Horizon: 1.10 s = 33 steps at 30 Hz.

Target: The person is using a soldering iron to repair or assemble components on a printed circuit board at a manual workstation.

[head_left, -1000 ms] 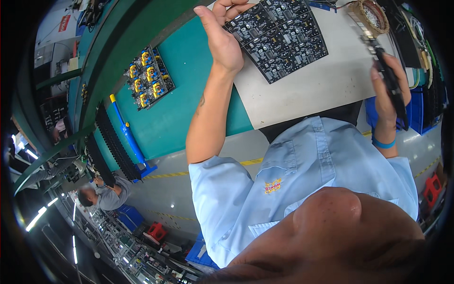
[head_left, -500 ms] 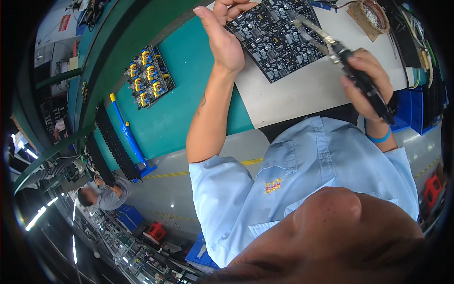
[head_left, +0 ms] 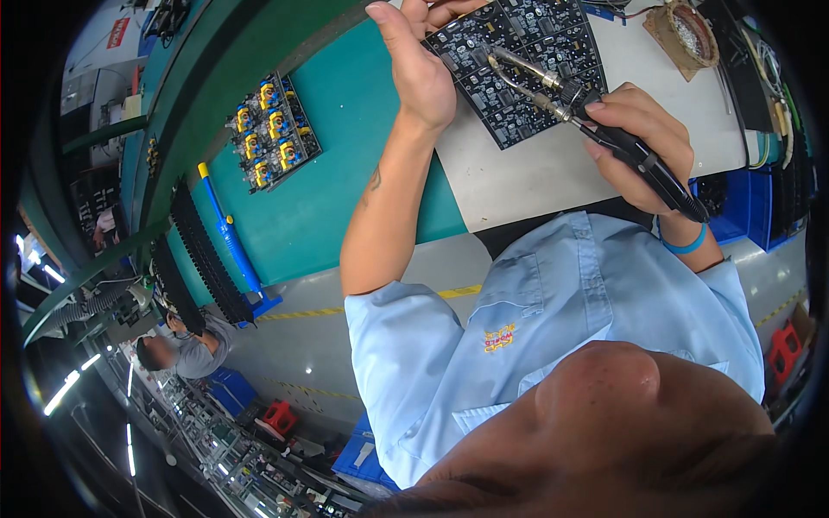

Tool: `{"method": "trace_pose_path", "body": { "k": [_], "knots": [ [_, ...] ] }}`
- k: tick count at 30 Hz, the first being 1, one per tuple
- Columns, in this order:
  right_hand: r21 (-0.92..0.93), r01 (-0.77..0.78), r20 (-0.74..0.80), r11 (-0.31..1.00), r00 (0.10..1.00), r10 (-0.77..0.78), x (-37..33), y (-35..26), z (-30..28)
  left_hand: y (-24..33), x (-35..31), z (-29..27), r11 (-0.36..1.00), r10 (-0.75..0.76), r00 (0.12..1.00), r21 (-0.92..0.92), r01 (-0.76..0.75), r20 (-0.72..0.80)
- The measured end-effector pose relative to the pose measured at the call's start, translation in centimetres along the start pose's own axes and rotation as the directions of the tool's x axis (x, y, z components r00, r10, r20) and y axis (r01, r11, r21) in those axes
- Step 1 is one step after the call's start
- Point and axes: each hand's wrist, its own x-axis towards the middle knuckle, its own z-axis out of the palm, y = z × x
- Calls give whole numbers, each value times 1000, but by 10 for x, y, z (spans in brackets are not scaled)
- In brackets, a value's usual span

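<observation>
A black circuit board panel, divided into several small boards, lies at a slant over the grey mat at the top of the view. At its left edge my left hand holds it, thumb raised apart and fingertips partly cut off by the frame. My right hand is wrapped around a pair of black-handled soldering tweezers. Their two metal tips are close together over the panel's left-middle part; whether they touch it I cannot tell.
On the green mat stands a board with yellow and blue parts. A blue desoldering pump lies beside a black slotted rack. A round tip-cleaner tin sits top right, blue bins below it. Another person works further left.
My right hand has brought the tweezers leftward and slightly down across the panel. Their tips are now closer together. My left hand and the panel have shifted slightly to the right.
</observation>
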Motion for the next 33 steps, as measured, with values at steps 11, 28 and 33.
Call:
{"method": "trace_pose_path", "body": {
  "k": [11, 28, 33],
  "knots": [
    [-4, -70, -2, 998, 998, 70, 0, -11, -18, 0, -1, -1, 999, -41, 999, -13, 41, -4],
    [-113, -204, -485, 972, 865, 126, -43, 3, -47, 0, -1, 4, 996, -88, 994, -35, 86, -62],
    [-5, 22, -29, 1000, 999, -22, -3, -2, -17, -1, -1, 2, 998, -40, 999, -53, 40, -10]
  ]
}}
